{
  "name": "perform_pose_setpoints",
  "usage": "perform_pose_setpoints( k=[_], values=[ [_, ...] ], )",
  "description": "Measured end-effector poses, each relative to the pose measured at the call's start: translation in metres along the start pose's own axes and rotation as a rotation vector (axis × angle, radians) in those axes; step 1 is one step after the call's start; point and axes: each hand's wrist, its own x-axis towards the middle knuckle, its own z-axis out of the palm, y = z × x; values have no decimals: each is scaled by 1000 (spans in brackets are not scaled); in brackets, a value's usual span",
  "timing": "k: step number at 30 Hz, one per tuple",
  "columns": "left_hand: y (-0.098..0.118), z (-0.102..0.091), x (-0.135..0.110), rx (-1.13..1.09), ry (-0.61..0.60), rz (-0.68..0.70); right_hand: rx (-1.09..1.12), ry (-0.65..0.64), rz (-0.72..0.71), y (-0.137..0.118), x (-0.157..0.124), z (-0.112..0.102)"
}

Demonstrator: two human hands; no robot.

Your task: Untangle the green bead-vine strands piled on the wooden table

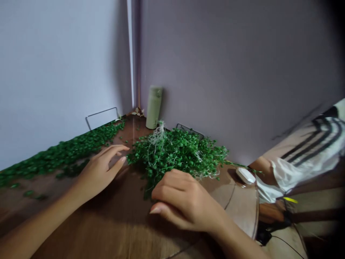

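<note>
A tangled heap of green sprigs (178, 147), with small leaf-like bits and white threads through it, lies on the brown wooden table (118, 223). At its left edge, my left hand (104, 169) is open, thumb and fingers apart, and nothing shows between them. My right hand (183, 199) is at the near side of the heap, its fingers curled down and the thumb below them. Green bits show right by its fingertips, but what the fingers hold, if anything, is hidden. Left of my left hand, loose green pieces (72, 151) form a long bank against the wall.
A pale green bottle (154, 108) stands in the corner behind the heap. Thin wire frames (101, 115) lean on the walls. To the right lie a white case (245, 176) and white fabric with black stripes (318, 144). A dark cable (285, 242) runs at lower right.
</note>
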Motion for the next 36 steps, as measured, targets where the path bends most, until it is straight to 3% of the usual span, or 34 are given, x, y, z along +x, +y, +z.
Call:
perform_pose_setpoints(
  k=[3,7,9,10,12,14,15,18,20,21,25,29,36],
  values=[
    [-2,2,-1,20,25,87,3,60,-66,-3,0,2],
    [36,2,-10,172,75,198,8,420,-100,-6,-7,-18],
    [66,6,-20,201,133,375,-60,696,2,-2,-15,-39],
    [80,10,-25,239,83,566,-124,829,90,3,-21,-50],
    [99,19,-36,247,20,746,-295,996,320,20,-34,-72],
    [103,28,-42,279,-63,833,-415,974,514,45,-48,-88],
    [99,32,-42,303,-106,841,-435,880,623,59,-54,-92],
    [76,38,-38,353,-169,743,-374,382,855,90,-68,-94],
    [55,37,-32,363,-160,635,-291,171,869,97,-70,-89],
    [45,36,-29,369,-154,579,-257,125,859,96,-69,-86],
    [11,30,-25,386,-203,388,-143,68,808,79,-57,-77],
    [-7,28,-24,413,-296,209,-44,65,718,66,-45,-71],
    [-14,31,-16,433,-349,35,152,423,672,63,-48,-75]
  ],
)
